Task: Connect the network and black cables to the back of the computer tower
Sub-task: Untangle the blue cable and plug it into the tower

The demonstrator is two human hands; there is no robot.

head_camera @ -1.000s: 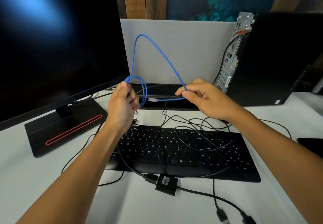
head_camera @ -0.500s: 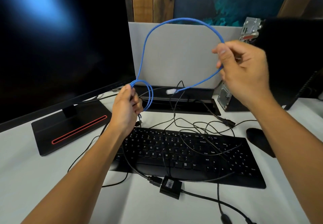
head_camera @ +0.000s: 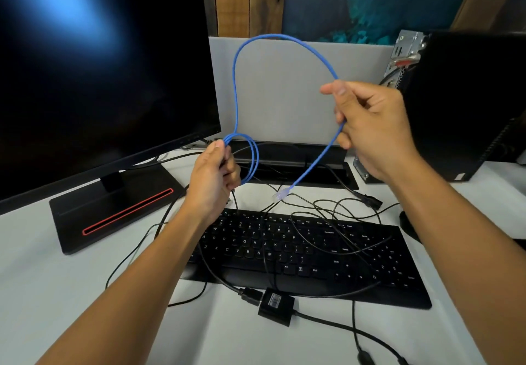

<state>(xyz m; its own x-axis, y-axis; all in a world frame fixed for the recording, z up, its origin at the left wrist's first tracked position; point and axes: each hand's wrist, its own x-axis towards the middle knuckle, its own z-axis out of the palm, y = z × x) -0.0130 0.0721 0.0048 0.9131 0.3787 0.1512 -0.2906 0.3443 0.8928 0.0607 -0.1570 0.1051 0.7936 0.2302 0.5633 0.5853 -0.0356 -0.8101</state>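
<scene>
Nothing looks plugged in yet: the left hand (head_camera: 212,176) grips the coiled blue network cable (head_camera: 236,85), the right hand (head_camera: 370,125) pinches its free run, and black cables (head_camera: 327,208) sprawl on the bench, tower (head_camera: 466,102) at two o'clock.

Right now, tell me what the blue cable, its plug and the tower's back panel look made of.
Blue cable: looks like a flexible plastic or rubber jacket, matte, bending in smooth loops between both hands.
Plug: clear, glossy hard plastic; it looks see-through.
Back panel of the tower: bare metal, probably steel, silvery and perforated.
</scene>
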